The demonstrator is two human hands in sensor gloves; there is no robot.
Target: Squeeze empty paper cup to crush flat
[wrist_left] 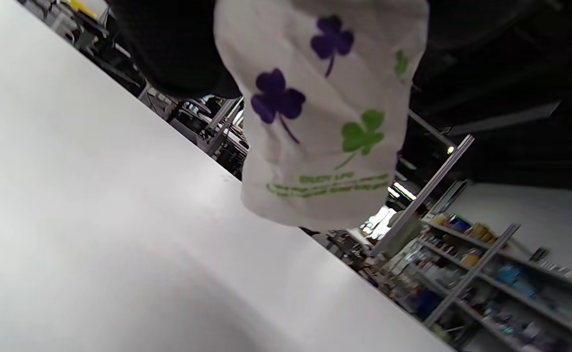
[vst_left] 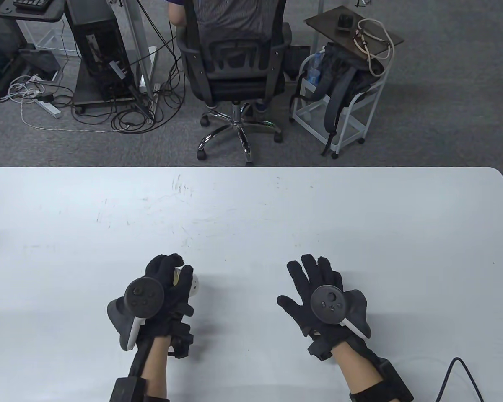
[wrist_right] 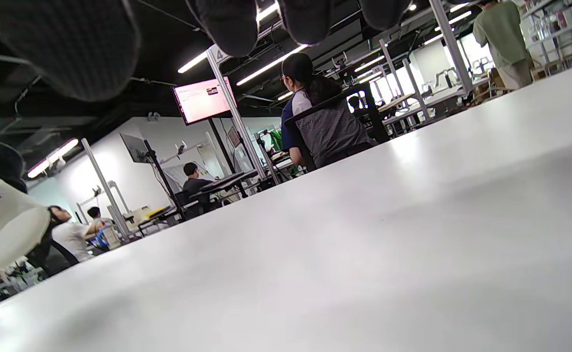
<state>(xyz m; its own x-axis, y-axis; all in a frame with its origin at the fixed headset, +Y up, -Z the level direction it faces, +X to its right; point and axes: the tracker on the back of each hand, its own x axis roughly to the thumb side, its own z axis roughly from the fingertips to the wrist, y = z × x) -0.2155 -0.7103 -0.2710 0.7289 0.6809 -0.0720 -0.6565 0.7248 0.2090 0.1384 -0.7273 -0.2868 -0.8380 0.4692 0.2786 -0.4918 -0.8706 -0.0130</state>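
My left hand (vst_left: 172,276) grips a white paper cup (vst_left: 195,284) with purple and green clover prints, held just above the white table (vst_left: 251,209). In the table view only a small part of the cup shows between the fingers. The left wrist view shows the cup (wrist_left: 325,117) close up, dented under the fingers. It also shows at the left edge of the right wrist view (wrist_right: 2,220). My right hand (vst_left: 314,280) is open, fingers spread, empty, to the right of the cup and apart from it. Its fingertips (wrist_right: 227,24) hang over the table.
The table's far edge runs across the middle of the table view. Beyond it stand an office chair (vst_left: 234,63) with a seated person, a white cart (vst_left: 339,96) with a backpack, and a computer tower (vst_left: 98,50). A black cable (vst_left: 465,372) lies at the bottom right.
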